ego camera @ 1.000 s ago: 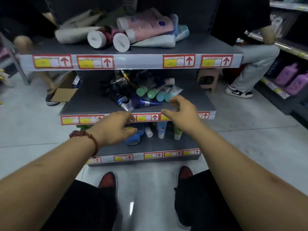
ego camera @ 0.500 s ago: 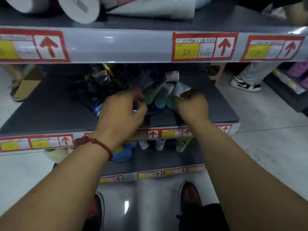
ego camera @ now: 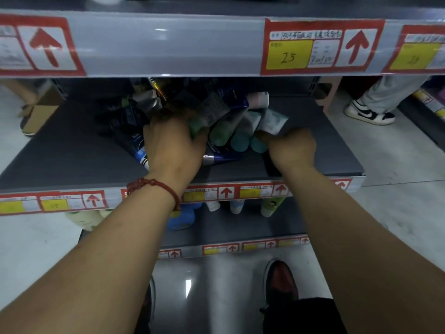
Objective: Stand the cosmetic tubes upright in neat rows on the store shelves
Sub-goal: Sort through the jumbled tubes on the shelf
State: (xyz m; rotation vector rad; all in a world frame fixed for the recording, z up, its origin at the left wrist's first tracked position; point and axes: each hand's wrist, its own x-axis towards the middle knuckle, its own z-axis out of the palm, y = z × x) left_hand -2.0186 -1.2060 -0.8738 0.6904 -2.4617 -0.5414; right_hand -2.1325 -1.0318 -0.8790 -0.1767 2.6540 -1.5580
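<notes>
While both forearms reach up from the bottom corners, the grey middle shelf (ego camera: 72,153) fills the centre band. The top shelf strip (ego camera: 168,44) runs across the upper frame and the lower shelf (ego camera: 228,227) sits below centre. Pale floor (ego camera: 397,165) shows at right.

The tube pile (ego camera: 212,109) is at centre of the middle shelf, jumbled, with tubes lying flat or leaning and none in upright rows. 4 green or teal caps line the pile's front, facing the camera.

The left hand (ego camera: 173,145), just left of centre, has its fingers curled into the pile and grips the leftmost green-capped tube (ego camera: 198,125); its fingertips are hidden. The right hand (ego camera: 291,150), right of centre, is bunched tight. Its thumb is on the rightmost teal-capped tube (ego camera: 258,143), gripping it, with the fingertips tucked under out of sight. A dark blue tube (ego camera: 139,150) lies flat, partly under the left hand.

A cardboard box (ego camera: 41,112) is on the floor at mid left. Another person's sneaker (ego camera: 368,114) is at upper right. The wearer's shoe (ego camera: 279,283) is at bottom centre. A blue bottle (ego camera: 181,218) sits on the lower shelf, with 3 small tubes beside it, partly hidden by the strip above. A red bead bracelet (ego camera: 154,186) is on the left wrist. A yellow price tag (ego camera: 289,56) reading 25 is at upper right.
</notes>
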